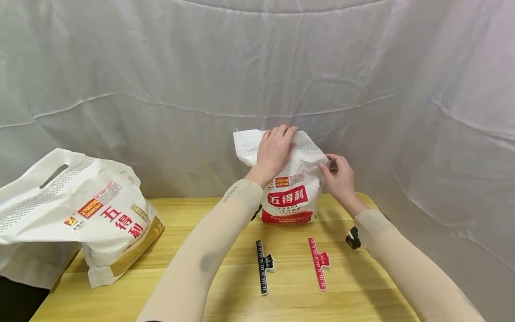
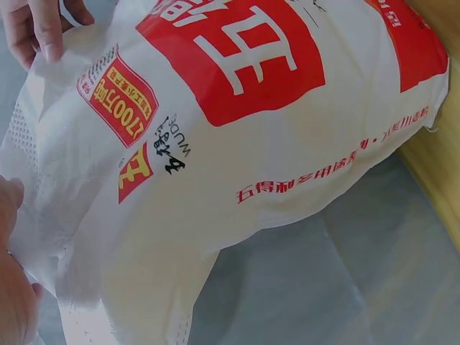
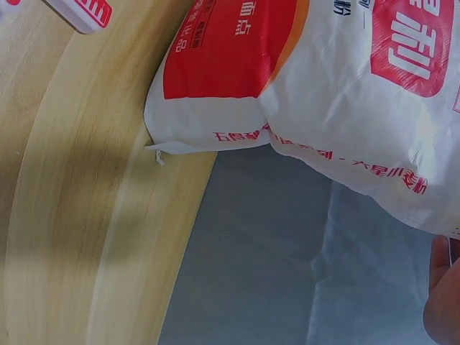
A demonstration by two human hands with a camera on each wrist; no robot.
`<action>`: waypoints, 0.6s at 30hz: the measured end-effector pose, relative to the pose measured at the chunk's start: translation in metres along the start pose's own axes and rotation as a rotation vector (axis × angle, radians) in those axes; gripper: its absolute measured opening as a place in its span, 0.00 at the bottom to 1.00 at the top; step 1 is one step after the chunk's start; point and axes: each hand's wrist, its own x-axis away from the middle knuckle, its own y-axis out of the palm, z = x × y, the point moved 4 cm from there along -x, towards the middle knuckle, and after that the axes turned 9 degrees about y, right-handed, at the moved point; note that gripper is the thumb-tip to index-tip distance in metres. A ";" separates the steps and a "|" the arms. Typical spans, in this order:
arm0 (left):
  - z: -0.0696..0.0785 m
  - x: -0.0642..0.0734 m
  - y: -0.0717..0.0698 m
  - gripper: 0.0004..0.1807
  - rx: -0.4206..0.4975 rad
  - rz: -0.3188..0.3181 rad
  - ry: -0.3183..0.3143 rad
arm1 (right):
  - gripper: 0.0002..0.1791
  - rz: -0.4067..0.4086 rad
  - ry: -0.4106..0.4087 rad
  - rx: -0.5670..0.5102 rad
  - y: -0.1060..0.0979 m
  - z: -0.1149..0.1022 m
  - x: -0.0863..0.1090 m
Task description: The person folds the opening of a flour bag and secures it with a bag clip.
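Note:
A white flour bag (image 1: 287, 197) with red print stands upright near the grey cloth backdrop. My left hand (image 1: 276, 150) lies over its upper part and holds it there, the fingers close together near the top edge. At the bag's upper right side, my right hand (image 1: 339, 174) pinches the material between thumb and fingers. The left wrist view shows the creased upper bag (image 2: 136, 215) between both hands; the left hand (image 2: 14, 266) is cut off by the frame. Only part of the right hand (image 3: 445, 295) appears in the right wrist view.
A second flour bag (image 1: 116, 214) with a handle slot leans at the left of the wooden table (image 1: 297, 304). In front lie a black ruler-shaped clip (image 1: 262, 268) and a red one (image 1: 318, 264). A small black clip (image 1: 353, 239) sits beside the right sleeve.

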 end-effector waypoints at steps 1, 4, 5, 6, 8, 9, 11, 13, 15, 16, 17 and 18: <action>0.000 0.000 -0.001 0.20 0.003 0.014 0.000 | 0.18 0.004 -0.003 -0.003 0.000 -0.001 0.000; 0.001 0.001 -0.004 0.15 0.004 0.046 0.001 | 0.18 0.016 -0.017 -0.019 0.000 -0.002 0.000; 0.001 0.001 -0.004 0.14 0.004 0.052 0.003 | 0.18 0.020 -0.020 -0.022 0.000 -0.003 0.000; 0.001 0.001 -0.005 0.13 0.005 0.059 0.007 | 0.17 0.024 -0.022 -0.026 0.000 -0.003 0.000; 0.003 0.001 -0.006 0.11 0.004 0.074 0.016 | 0.17 0.035 -0.022 -0.031 -0.002 -0.003 0.001; 0.004 0.001 -0.007 0.10 0.006 0.084 0.022 | 0.17 0.039 -0.019 -0.033 -0.003 -0.002 0.001; 0.006 0.001 -0.008 0.08 0.011 0.104 0.031 | 0.17 0.047 -0.014 -0.035 -0.005 -0.002 0.003; 0.007 0.003 -0.009 0.06 0.015 0.123 0.040 | 0.16 0.049 -0.008 -0.036 -0.007 0.000 0.004; 0.008 0.005 -0.010 0.05 0.019 0.136 0.046 | 0.16 0.047 -0.006 -0.035 -0.008 0.000 0.006; 0.008 0.005 -0.010 0.05 0.018 0.140 0.049 | 0.16 0.046 -0.008 -0.033 -0.009 0.001 0.007; 0.008 0.006 -0.010 0.05 0.017 0.143 0.051 | 0.16 0.044 -0.011 -0.032 -0.009 0.001 0.007; 0.008 0.007 -0.010 0.04 0.017 0.146 0.054 | 0.15 0.045 -0.019 -0.029 -0.009 0.001 0.007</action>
